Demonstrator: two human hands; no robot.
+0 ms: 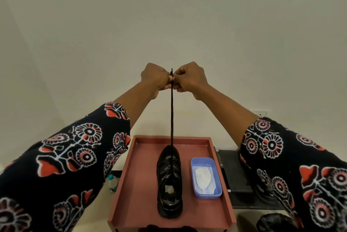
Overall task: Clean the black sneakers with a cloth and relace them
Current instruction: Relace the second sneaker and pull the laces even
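The reddish tray [129, 184] holds 1 black sneaker [170, 183] and 1 blue tub [218, 186] containing 1 white cloth [203, 178]. The sneaker lies lengthwise, toe away from the person. Left hand [155, 78] and right hand [189, 77] pinch 2 black lace ends [171, 111], raised taut above it.

In front of me is a reddish-brown tray-topped stand [139, 184] with a raised rim all round. One black sneaker [170, 181] stands on it near the middle, toe pointing away from me. Just to its right, apart from it, sits a pale blue plastic tub [217, 184] with a crumpled white cloth [203, 178] inside. A low black shelf [234, 173] adjoins the tray's right side. A clear water bottle [112, 182] stands to the left, partly hidden.
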